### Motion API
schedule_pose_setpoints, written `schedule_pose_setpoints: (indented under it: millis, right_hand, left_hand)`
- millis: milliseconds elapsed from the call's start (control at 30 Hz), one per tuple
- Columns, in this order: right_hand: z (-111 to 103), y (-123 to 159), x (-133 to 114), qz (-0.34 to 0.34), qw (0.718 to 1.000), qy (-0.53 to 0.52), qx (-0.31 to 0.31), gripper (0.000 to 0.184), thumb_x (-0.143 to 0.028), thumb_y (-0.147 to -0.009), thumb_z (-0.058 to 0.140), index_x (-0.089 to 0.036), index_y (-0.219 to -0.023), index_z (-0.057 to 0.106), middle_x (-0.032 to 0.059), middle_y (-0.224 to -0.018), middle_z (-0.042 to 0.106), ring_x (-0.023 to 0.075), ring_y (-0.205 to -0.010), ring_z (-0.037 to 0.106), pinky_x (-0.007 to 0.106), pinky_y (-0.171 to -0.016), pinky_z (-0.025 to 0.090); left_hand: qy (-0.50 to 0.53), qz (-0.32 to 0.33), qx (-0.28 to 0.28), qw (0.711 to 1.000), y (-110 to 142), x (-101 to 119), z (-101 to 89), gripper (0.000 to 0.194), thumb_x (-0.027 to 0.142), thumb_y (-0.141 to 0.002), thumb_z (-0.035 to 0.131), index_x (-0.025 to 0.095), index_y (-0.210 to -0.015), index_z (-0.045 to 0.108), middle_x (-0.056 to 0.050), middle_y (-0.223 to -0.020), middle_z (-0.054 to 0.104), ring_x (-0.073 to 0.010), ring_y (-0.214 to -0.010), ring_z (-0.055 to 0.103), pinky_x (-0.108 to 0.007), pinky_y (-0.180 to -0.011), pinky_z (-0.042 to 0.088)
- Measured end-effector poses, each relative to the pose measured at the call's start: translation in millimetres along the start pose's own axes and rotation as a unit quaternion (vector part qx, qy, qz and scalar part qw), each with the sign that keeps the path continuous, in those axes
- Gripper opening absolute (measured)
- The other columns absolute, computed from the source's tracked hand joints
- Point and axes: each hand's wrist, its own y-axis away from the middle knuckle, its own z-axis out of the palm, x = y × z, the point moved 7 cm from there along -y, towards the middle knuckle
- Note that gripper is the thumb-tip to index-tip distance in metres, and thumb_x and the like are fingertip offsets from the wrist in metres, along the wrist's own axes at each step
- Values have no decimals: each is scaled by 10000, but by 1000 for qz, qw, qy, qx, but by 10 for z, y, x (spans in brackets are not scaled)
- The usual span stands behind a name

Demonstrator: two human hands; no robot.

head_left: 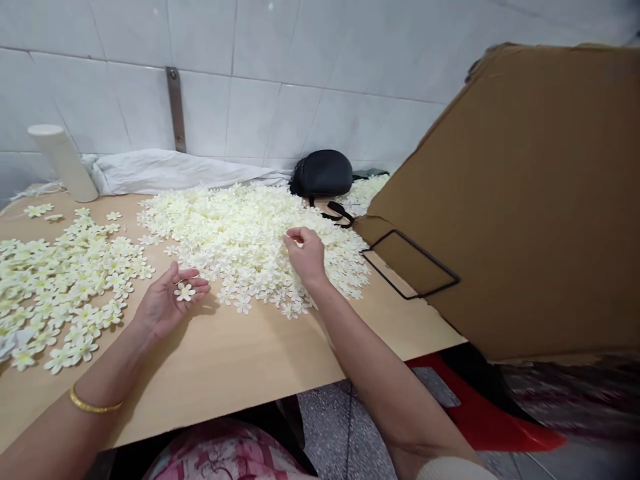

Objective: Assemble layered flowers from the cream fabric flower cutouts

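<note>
My left hand point(167, 300) is palm up over the table, with one cream artificial flower point(185, 291) held on its loosely curled fingers. Above the big pile of loose artificial flower heads point(240, 233), my right hand point(306, 253) has thumb and forefinger pinched together. Pale petals lie right behind those fingertips, so I cannot make out what is between them. To the left of my left hand, more flowers with pale yellow centres point(85, 287) are spread out in a flatter heap.
A white bottle point(65, 163) and a white cloth point(165, 167) stand along the tiled wall. Behind the pile sits a black case point(327, 173) with a strap. On the right, a large cardboard box point(540, 200) leans over the table, a black wire frame point(410, 263) against it.
</note>
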Motion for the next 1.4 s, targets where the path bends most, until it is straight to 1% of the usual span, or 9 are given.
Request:
schedule_pose_setpoints:
  millis: [67, 200, 333, 433, 600, 733, 867, 1133, 1400]
  right_hand:
    - [15, 158, -230, -85, 995, 42, 6, 70, -234, -718, 533, -186, -711, 584, 51, -779, 586, 206, -815, 514, 385, -810, 383]
    - [352, 634, -722, -242, 964, 38, -105, 139, -264, -816, 503, -212, -774, 626, 56, -800, 606, 210, -831, 527, 382, -806, 393]
    - [817, 1103, -959, -309, 920, 54, -234, 207, -275, -849, 479, -213, -923, 662, 87, -929, 602, 236, -906, 496, 407, -805, 384]
    - [1042, 1300, -955, -326, 898, 92, -281, 219, -289, -849, 495, -216, -988, 647, 97, -1008, 589, 257, -959, 467, 430, -820, 363]
    - [1094, 1323, -901, -281, 911, 13, -301, 116, -210, -810, 520, -221, -874, 617, 66, -956, 590, 226, -950, 480, 394, -817, 379]
    - [1081, 1218, -786, -155, 933, -79, -314, 42, -194, -754, 540, -215, -718, 540, 22, -791, 575, 190, -819, 509, 335, -714, 419]
    - [1049, 1128, -674, -67, 940, -133, -307, 54, -235, -741, 557, -214, -695, 538, 8, -764, 568, 168, -758, 528, 295, -651, 424]
    - [966, 1011, -632, -51, 955, -139, -256, 127, -298, -758, 558, -195, -685, 566, -1, -674, 571, 151, -669, 530, 284, -635, 406]
    - [984, 1016, -659, -66, 958, -120, -251, 335, -364, -829, 467, -192, -544, 435, -46, -497, 386, 94, -503, 356, 252, -528, 315]
  left_hand:
    - [35, -1, -17, 999, 29, -21, 33, 330, 369, -884, 417, 81, -824, 567, -122, -709, 626, -197, -743, 659, -284, -648, 552]
    - [87, -17, -66, 994, 18, -100, 73, 398, 483, -842, 452, 106, -959, 505, -160, -831, 636, -245, -812, 656, -363, -692, 543]
    - [126, -7, -69, 990, -13, -108, 26, 392, 493, -857, 419, 134, -1008, 459, -86, -791, 599, -161, -649, 624, -279, -614, 520]
    - [154, -2, -86, 984, 7, -91, 47, 400, 500, -882, 349, 134, -1003, 456, -45, -735, 553, -112, -561, 573, -197, -500, 454]
    - [163, -5, -78, 983, 12, -100, 59, 430, 516, -868, 369, 134, -1053, 435, -39, -728, 538, -110, -536, 551, -200, -483, 433]
    - [116, 1, -65, 991, -39, -127, 14, 406, 495, -853, 425, 124, -1006, 490, -48, -714, 553, -132, -572, 572, -243, -568, 478]
    - [57, 17, -100, 993, -67, -155, 28, 354, 433, -839, 495, 95, -880, 590, -74, -737, 605, -125, -640, 596, -237, -637, 494]
    - [-30, 65, -138, 988, -42, -148, 83, 205, 291, -781, 614, 119, -890, 640, -79, -762, 669, -146, -670, 649, -250, -650, 508]
    - [-89, 90, -87, 988, -37, -150, 27, 250, 165, -656, 727, 122, -878, 621, -53, -681, 672, -141, -606, 645, -257, -616, 501]
